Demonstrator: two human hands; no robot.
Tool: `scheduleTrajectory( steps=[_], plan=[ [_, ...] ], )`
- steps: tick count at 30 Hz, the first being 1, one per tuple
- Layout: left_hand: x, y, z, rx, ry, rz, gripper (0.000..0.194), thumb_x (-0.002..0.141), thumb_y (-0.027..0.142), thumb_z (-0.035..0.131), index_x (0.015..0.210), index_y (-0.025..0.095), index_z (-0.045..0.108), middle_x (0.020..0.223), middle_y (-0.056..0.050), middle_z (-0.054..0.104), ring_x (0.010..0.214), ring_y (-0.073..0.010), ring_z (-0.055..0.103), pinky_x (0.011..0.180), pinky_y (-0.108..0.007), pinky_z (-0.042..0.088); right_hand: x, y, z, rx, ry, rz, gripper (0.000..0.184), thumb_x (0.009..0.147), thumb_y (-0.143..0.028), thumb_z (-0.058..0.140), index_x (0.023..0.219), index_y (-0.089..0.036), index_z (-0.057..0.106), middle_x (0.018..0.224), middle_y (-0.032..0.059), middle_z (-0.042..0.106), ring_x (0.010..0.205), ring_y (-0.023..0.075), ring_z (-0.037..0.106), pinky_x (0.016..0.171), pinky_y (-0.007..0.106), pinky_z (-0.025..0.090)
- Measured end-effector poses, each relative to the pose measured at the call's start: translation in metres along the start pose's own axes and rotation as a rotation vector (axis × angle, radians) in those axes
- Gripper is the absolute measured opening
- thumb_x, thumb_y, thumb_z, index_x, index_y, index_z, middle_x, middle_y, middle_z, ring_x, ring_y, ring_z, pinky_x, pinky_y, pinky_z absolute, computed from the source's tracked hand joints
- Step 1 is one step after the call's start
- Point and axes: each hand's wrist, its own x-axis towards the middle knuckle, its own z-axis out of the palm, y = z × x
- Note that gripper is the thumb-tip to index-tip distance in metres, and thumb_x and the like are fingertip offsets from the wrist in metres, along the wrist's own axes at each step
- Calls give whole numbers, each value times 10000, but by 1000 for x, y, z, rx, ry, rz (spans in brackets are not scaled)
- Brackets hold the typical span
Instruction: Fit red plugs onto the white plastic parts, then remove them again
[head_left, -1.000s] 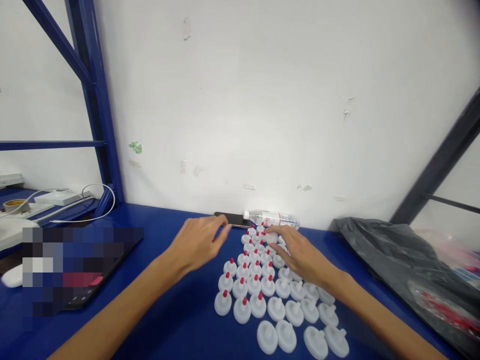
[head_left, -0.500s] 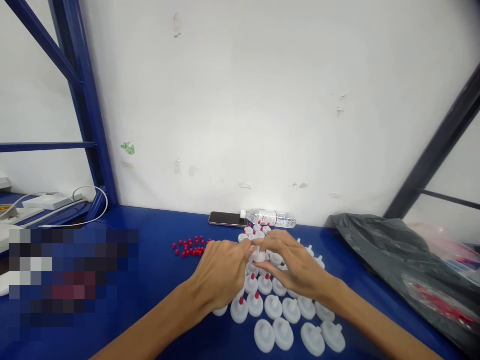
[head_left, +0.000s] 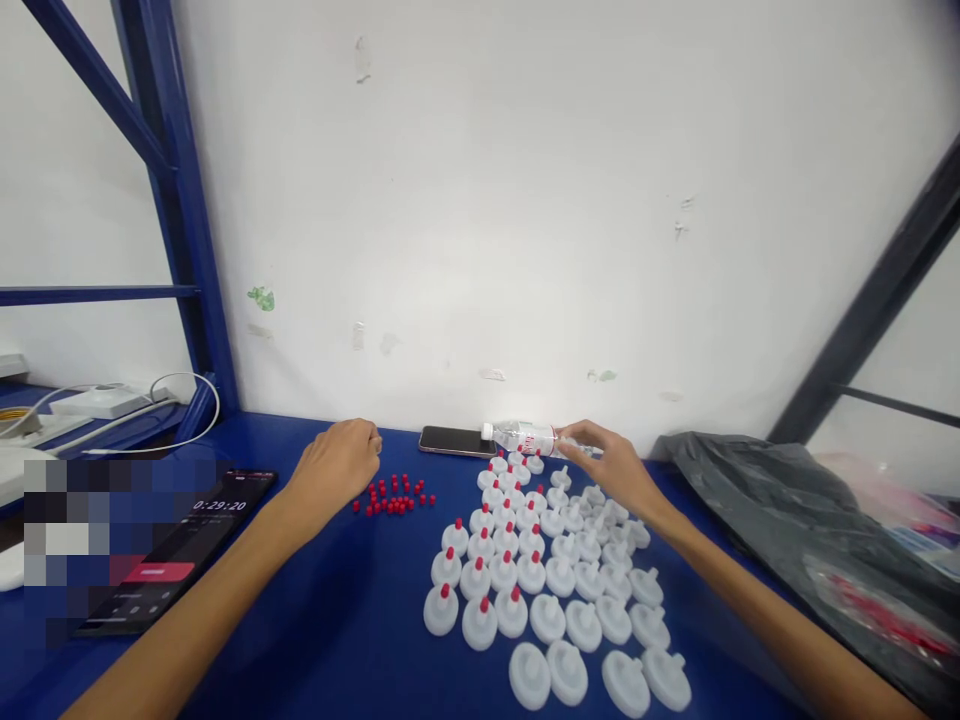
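Many white plastic caps (head_left: 559, 585) stand in rows on the blue table (head_left: 352, 640); the left rows carry small red tips, the right rows are plain white. A loose pile of small red tips (head_left: 394, 496) lies left of them. My left hand (head_left: 336, 464) hovers just left of that pile with its fingers curled; I cannot make out anything in them. My right hand (head_left: 611, 466) reaches over the far end of the plain caps, fingers pinched together near a cap, beside a lying water bottle (head_left: 532, 437).
A dark phone (head_left: 448, 440) lies by the wall next to the bottle. A phone showing a timer (head_left: 176, 550) lies at the left. A black plastic bag (head_left: 810, 530) covers the right side. Blue rack posts (head_left: 176, 220) and cables (head_left: 135, 405) stand at the left.
Both hands have left the middle of the cap rows: the left went left to the red pile, the right went to the far plain caps by the bottle.
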Motion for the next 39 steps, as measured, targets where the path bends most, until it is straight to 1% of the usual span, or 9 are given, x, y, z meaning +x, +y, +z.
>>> scheduleTrajectory(
  steps=[3, 5, 10, 18, 23, 28, 31, 35, 39],
  plan=[
    [4, -10, 5, 6, -69, -11, 201, 795, 176, 510, 870, 208, 693, 849, -75, 755, 806, -238, 699, 670, -296, 435, -6, -6, 9, 1, -32, -28, 207, 920, -445, 637, 935, -249, 701, 1114, 60, 746, 1085, 284, 690, 955, 423, 537],
    [5, -15, 5, 17, -94, -29, 196, 767, 183, 553, 886, 213, 705, 792, -53, 755, 776, -222, 704, 662, -281, 446, -8, -11, 11, -10, -42, -36, 207, 913, -443, 647, 926, -249, 717, 1042, 65, 746, 1027, 285, 694, 923, 429, 534],
    [0, -16, -3, 83, -153, -62, 100, 681, 197, 647, 743, 226, 719, 792, -64, 766, 793, -271, 712, 636, -306, 440, -8, -15, 12, -1, -104, -13, 196, 914, -427, 650, 891, -246, 721, 876, 25, 768, 827, 249, 730, 774, 378, 568],
    [-15, 0, -15, 195, -192, -72, 216, 642, 74, 559, 753, 191, 703, 935, -140, 764, 879, -325, 714, 695, -355, 474, -9, -14, 14, 25, -142, 0, 133, 918, -347, 622, 896, -244, 703, 931, 18, 790, 879, 241, 758, 802, 360, 591],
    [-18, 1, -17, 225, -280, -90, 154, 582, 41, 606, 606, 187, 649, 819, -126, 757, 774, -305, 729, 703, -352, 495, -10, -12, 16, -27, -165, -12, 165, 922, -366, 614, 871, -243, 712, 908, 23, 792, 870, 253, 749, 835, 395, 565],
    [-16, -1, -14, 251, -304, -106, 144, 570, 53, 651, 628, 185, 654, 828, -136, 756, 804, -328, 734, 715, -371, 506, -10, -8, 17, -76, -194, -29, 179, 933, -368, 605, 893, -244, 727, 920, 26, 792, 877, 259, 736, 841, 393, 540],
    [-15, -1, -13, 261, -318, -106, 155, 567, 60, 664, 654, 188, 663, 841, -129, 760, 832, -326, 737, 725, -366, 510, -11, -5, 19, -109, -205, -40, 262, 981, -390, 528, 930, -240, 738, 955, 39, 790, 886, 265, 729, 821, 388, 537],
    [-15, 0, -12, 258, -321, -100, 151, 576, 75, 659, 672, 192, 672, 885, -127, 767, 881, -326, 735, 745, -368, 516, -12, -1, 22, -153, -209, -59, 367, 1029, -441, 429, 1045, -226, 726, 1092, 77, 768, 1029, 298, 694, 939, 440, 504],
    [-14, -3, -9, 224, -295, -92, 146, 550, 87, 687, 649, 190, 660, 903, -141, 763, 892, -347, 730, 744, -385, 520, -15, -2, 22, -169, -271, -90, 425, 1055, -470, 362, 1123, -243, 715, 1179, 80, 745, 1153, 302, 650, 1052, 469, 453]
  ],
)
